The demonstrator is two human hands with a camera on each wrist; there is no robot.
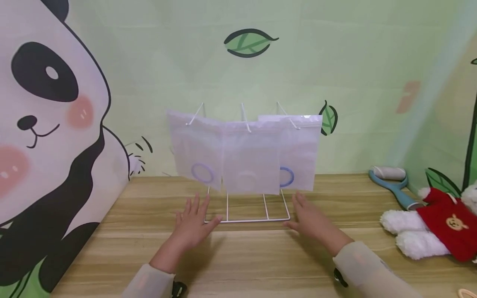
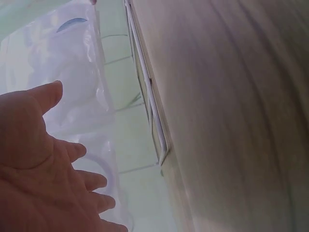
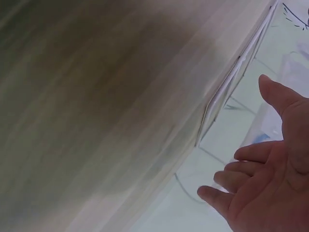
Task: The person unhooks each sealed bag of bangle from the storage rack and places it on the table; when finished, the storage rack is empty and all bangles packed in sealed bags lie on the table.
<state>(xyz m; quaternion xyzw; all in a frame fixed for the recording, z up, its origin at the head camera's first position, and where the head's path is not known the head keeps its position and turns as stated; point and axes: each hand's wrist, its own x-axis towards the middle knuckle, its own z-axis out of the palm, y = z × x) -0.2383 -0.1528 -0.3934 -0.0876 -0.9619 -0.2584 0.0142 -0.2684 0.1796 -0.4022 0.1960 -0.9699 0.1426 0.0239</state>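
A white wire rack [image 1: 247,220] stands on the wooden table with three frosted zip bags hanging from its hooks. The left bag [image 1: 197,145] shows a pale purple ring [image 1: 202,173]. In front of the others hangs the middle bag [image 1: 251,155], with a faint whitish ring in it. The right bag [image 1: 301,153] holds a blue ring [image 1: 287,177] and is partly covered by the middle one. My left hand [image 1: 191,223] is spread beside the rack's front left corner, fingers straight. Near the front right corner, my right hand [image 1: 311,219] has its fingers extended. Both palms hold nothing.
At the right lies a blue-handled lint roller [image 1: 396,188]. A white plush toy in a red shirt [image 1: 443,219] lies nearer, along the table's right side. Behind the table [image 1: 242,265] rises a green backdrop with a panda [image 1: 56,124] at the left.
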